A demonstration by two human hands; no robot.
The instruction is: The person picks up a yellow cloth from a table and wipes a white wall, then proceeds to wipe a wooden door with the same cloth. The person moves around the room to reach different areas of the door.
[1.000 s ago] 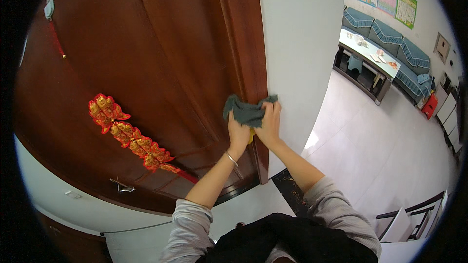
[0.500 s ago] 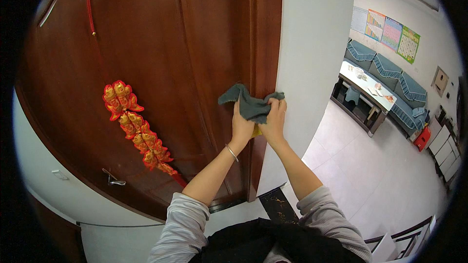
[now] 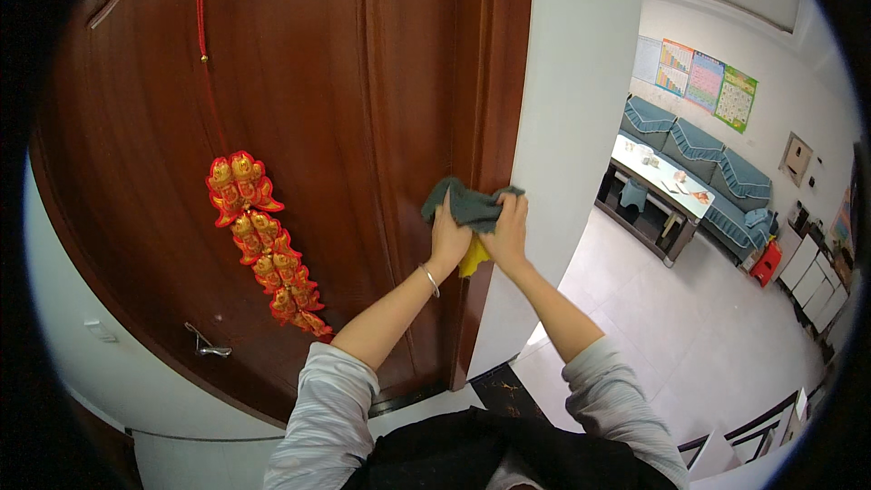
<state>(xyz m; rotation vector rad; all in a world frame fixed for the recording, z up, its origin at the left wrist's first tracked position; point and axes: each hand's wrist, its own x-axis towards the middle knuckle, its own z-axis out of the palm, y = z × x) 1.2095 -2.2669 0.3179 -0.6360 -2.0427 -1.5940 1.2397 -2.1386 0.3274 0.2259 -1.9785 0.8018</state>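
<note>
Both my arms reach forward to a dark green cloth in front of the brown wooden door, near its frame. My left hand, with a bangle at the wrist, grips the cloth's left part. On the right part, the fingers of my right hand are curled over the cloth. Something yellow, like a second cloth, hangs below between my hands; what holds it is hidden. The cloth's far side is out of sight, so I cannot tell how much of it touches the door frame.
A red and gold fish-shaped hanging ornament is on the door, left of my arms. A metal handle sits lower left. Beyond the white wall edge are a coffee table, a blue sofa and a red stool.
My view has shifted slightly, moving the room leftward in it. The green cloth is bunched more tightly between my hands, and more of the yellow piece shows beneath.
</note>
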